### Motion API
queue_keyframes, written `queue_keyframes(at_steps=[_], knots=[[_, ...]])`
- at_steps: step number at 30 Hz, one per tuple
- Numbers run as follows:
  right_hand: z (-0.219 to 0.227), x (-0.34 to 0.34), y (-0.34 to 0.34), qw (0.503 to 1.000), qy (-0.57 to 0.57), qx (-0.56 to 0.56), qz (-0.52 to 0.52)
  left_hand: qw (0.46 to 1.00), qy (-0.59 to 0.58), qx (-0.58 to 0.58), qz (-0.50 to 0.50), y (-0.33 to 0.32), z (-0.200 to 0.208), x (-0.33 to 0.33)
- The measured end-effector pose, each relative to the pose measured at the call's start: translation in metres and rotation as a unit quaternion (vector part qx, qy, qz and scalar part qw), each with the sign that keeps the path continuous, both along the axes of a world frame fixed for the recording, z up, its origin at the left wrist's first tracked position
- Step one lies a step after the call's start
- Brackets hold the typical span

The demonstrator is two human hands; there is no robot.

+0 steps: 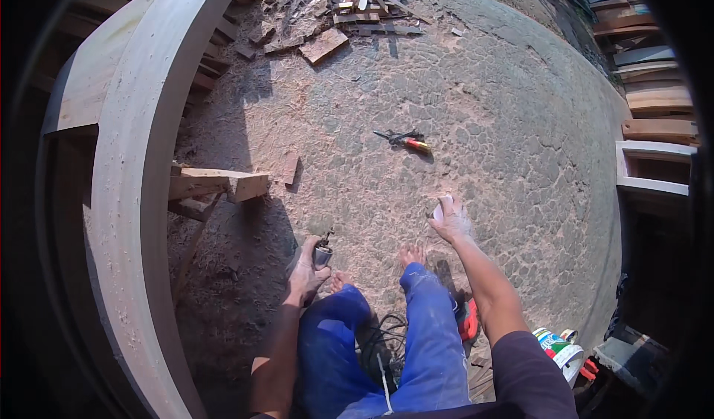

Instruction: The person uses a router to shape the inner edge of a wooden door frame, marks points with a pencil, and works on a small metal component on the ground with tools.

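Note:
My left hand [306,272] is wrapped round a short grey cylinder with a dark metal fitting on top [322,256]. It is held low in front of my left foot, and its exact kind does not show. Out to the right, my right hand [455,224] grips a small pale, whitish piece [439,213], mostly covered by the fingers. Farther ahead on the ground lies a tool with a red and yellow handle [418,146], beside a dark, thin tool [390,135]. Both hands look dusty.
A long planed wooden beam [141,121] runs along the left, near a wooden support [245,187]. Wood offcuts [325,45] are heaped at the far side. By my legs are a black cable [385,338], a red tool [469,321] and a white bucket [570,361]. Stacked timber [654,95] stands right.

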State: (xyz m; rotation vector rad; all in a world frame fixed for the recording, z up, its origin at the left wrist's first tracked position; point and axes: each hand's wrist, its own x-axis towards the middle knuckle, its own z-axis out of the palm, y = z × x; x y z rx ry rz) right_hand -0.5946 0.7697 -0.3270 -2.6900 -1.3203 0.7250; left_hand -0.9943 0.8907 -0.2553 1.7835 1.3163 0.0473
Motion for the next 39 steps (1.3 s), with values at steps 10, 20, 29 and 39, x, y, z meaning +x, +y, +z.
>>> queue_keyframes(at_steps=[10,20,29,39], knots=[[-0.121,0.1,0.011,0.992,-0.004,-0.037,0.117,0.981,0.13,-0.018,-0.144,0.075,-0.179,0.061],[-0.18,0.119,0.206,0.94,-0.134,0.189,0.251,0.972,0.152,0.007,-0.181,0.091,-0.249,0.07],[-0.243,0.133,0.253,0.949,-0.161,0.021,0.27,0.976,0.154,0.043,-0.145,0.078,-0.251,0.059],[-0.221,0.13,0.247,0.953,-0.132,0.055,0.266,0.984,0.113,0.061,-0.122,0.079,-0.264,0.05]])
